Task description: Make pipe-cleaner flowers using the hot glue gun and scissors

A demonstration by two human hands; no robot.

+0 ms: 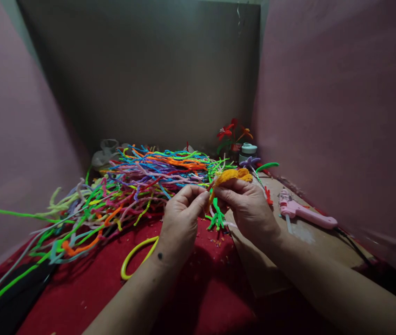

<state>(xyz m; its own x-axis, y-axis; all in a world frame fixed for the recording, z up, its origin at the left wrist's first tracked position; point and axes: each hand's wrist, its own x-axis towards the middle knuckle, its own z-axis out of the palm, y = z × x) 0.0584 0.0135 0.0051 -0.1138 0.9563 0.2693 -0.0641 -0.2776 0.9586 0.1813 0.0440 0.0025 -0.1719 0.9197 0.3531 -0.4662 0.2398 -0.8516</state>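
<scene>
My right hand (250, 211) grips a yellow-orange pipe-cleaner piece (234, 175), shaped in fuzzy petal-like loops. Its thumb and forefinger close on the lower part of these loops. Close beside it, my left hand (182, 223) is closed in a pinch at the piece's left side, where a bit of dark red shows. What lies between the left fingertips is mostly hidden. Just below the two hands, a bundle of bent green pipe cleaners (216, 217) sits on the red cloth (93, 298).
A big heap of coloured pipe cleaners (156, 172) spreads behind and left. On the cardboard (264, 270) at right rests a pink glue gun (307, 215). A yellow loop (125, 263) lies by my left wrist. Behind stand red flowers (225, 132) and a pale-lidded container (248, 149).
</scene>
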